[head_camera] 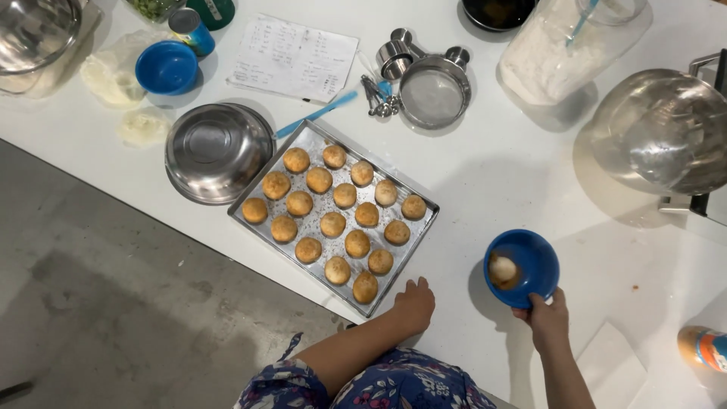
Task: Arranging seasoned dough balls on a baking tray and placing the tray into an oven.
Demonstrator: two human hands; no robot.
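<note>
Blue bowl (522,266) sits on the white worktop (500,182), gripped at its near rim by the right hand (547,316), whose fingers (539,301) curl over the edge and pinch it; a pale lump of dough (503,270) lies inside against the wall, just beyond those fingers. The left hand (415,301) rests on the worktop with its fingers (413,285) bent and close together, their tips just beside the near corner of the metal baking tray (306,141), holding nothing. Rows of browned round buns (333,224) fill the tray, the nearest one just ahead of the left fingers. Further off from the left fingers, past the tray, stands an empty steel bowl (218,151), and beyond that a second blue bowl (166,67) and a handwritten paper sheet (294,57). A round sieve (435,92) with measuring cups lies well ahead of both hands, a tub of flour (553,53) beyond the right fingers, and a large steel mixing bowl (663,129) off to their right.
</note>
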